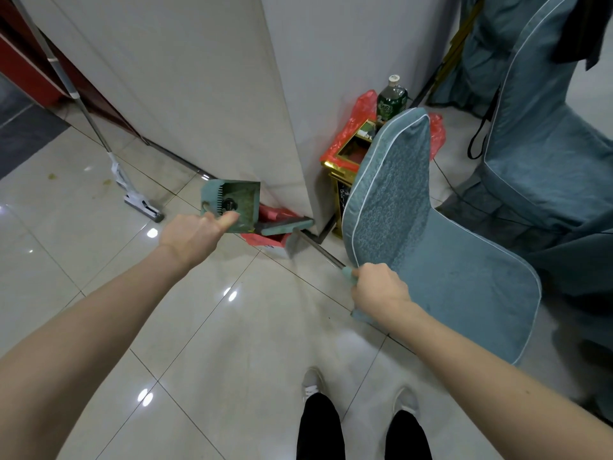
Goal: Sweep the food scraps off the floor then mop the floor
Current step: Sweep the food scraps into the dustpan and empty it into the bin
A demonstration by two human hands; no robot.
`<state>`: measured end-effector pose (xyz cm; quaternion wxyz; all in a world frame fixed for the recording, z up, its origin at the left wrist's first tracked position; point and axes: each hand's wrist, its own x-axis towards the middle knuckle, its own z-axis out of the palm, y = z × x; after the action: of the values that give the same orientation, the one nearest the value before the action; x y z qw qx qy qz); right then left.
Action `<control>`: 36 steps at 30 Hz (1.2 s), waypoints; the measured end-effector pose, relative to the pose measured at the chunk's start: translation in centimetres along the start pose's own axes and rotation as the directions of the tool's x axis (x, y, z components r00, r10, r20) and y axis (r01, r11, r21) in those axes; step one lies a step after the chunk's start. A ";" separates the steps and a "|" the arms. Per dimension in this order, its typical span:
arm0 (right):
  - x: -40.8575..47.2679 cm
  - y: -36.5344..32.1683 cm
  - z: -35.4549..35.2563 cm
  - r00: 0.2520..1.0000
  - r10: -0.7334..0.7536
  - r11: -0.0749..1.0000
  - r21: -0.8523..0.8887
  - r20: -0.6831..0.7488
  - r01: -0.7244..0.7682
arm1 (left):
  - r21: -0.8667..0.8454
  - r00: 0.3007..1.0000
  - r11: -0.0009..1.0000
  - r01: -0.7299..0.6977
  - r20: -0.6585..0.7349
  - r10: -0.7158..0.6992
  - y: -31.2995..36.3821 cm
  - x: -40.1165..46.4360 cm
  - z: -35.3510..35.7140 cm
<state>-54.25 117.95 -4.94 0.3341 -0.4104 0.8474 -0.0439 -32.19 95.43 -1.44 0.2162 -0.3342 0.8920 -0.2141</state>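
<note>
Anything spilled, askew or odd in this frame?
Yes. Greenish-yellow stains mark the floor tiles left of the mop, which leans on the wall unused. The left hand holds the dustpan tipped up; the right hand grips the broom.

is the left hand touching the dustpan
Touching. The head view shows the left hand gripping the dustpan at its near edge, the thumb lying across the pan's face with no gap showing.
</note>
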 end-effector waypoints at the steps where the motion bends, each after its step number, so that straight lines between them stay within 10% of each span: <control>1: -0.1 0.2 0.0 1.000 0.014 0.999 0.043 0.002 -0.014 | 0.000 1.000 1.000 -0.003 -0.002 0.003 -0.1 -0.2 -0.1; 9: -1.0 -0.6 1.2 1.000 0.000 0.979 0.205 0.000 0.000 | -0.024 1.000 1.000 0.003 -0.019 -0.003 -0.8 -0.5 0.1; 23: 0.0 -2.9 1.6 0.999 0.019 0.998 -0.065 0.040 -0.017 | -0.016 0.999 1.000 -0.003 -0.041 0.002 -2.4 -0.7 1.9; 36: -1.1 -7.9 0.9 0.997 0.056 0.985 0.165 -0.055 -0.046 | -0.254 0.956 0.937 0.239 -0.106 -0.272 -10.9 -3.8 6.6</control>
<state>-47.95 113.71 -2.29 0.3425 -0.3584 0.8606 -0.1169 -20.56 88.98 -0.18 0.0820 -0.4550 0.8731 -0.1547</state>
